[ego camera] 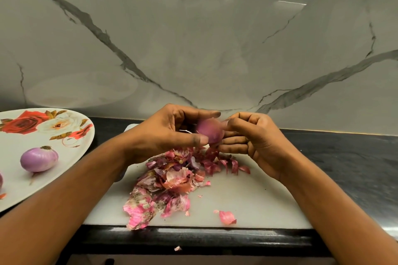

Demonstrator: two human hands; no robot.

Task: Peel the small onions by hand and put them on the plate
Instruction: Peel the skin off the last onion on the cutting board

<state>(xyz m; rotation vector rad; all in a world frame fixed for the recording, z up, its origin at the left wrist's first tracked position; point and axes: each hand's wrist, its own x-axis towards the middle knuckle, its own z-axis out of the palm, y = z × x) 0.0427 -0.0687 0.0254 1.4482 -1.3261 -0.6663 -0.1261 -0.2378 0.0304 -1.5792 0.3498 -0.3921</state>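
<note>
Black counter w/ white board: L hand, R hand pinch small purple onion; floral plate holds peeled purple onion.

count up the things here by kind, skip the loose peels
onions: 3, one between left hand and right hand, one whole on the plate, one cut off at the frame edge
plate: 1
cutting board: 1
total: 5
</note>
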